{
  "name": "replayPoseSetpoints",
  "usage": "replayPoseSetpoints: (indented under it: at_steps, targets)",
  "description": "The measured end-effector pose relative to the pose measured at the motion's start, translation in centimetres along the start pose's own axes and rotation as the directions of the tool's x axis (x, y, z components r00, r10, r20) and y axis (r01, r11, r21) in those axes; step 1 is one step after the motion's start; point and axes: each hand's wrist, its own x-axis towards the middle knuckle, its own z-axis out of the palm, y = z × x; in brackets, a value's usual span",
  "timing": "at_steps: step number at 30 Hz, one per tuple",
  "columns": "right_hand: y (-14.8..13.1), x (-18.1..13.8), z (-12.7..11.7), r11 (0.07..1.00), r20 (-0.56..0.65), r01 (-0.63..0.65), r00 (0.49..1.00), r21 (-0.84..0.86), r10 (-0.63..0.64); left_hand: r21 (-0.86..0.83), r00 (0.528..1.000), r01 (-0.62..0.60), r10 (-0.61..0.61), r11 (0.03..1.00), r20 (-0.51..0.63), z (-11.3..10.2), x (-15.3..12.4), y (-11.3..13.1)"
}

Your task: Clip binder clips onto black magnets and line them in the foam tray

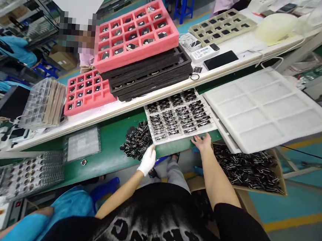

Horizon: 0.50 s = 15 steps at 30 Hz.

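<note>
My left hand (147, 160), in a white glove, rests at the near left corner of a white tray (159, 138) filled with several small black parts; its fingers look curled against the tray edge. My right hand (202, 141), bare, lies with fingers spread at the tray's near right edge. A loose heap of black parts (137, 140) sits on the green belt (105, 157) just left of the tray and above my left hand.
A large empty white compartment tray (264, 110) lies right of the parts tray. A cardboard box of black parts (249, 170) stands below it. Pink trays (136, 33), black trays (150, 75) and a phone (220, 60) sit on the far shelf. Other people sit to the left.
</note>
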Motion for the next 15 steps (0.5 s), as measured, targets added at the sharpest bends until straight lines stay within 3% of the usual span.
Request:
replayPoseSetpoints:
  at_steps: [3,6,12,15]
  targets:
    - [-0.1,0.5,0.3,0.997,-0.037,-0.051,0.998,0.049,0.053,-0.062,0.987,0.066,-0.075,0.996,-0.144,-1.4,5.0,2.4]
    - [-0.3,1.3,0.7,0.995,-0.066,-0.078,0.994,0.060,0.081,-0.092,0.959,0.166,-0.183,0.982,-0.218,-2.3,9.9,4.2]
    - [-0.4,2.4,2.2,0.995,-0.103,-0.094,0.991,-0.043,0.089,-0.096,0.885,0.388,-0.399,0.917,-0.238,-2.4,16.6,4.8]
    - [-0.7,2.8,2.8,0.984,-0.120,-0.140,0.985,-0.112,0.126,-0.052,0.877,0.427,-0.428,0.903,-0.220,-2.2,18.7,4.5]
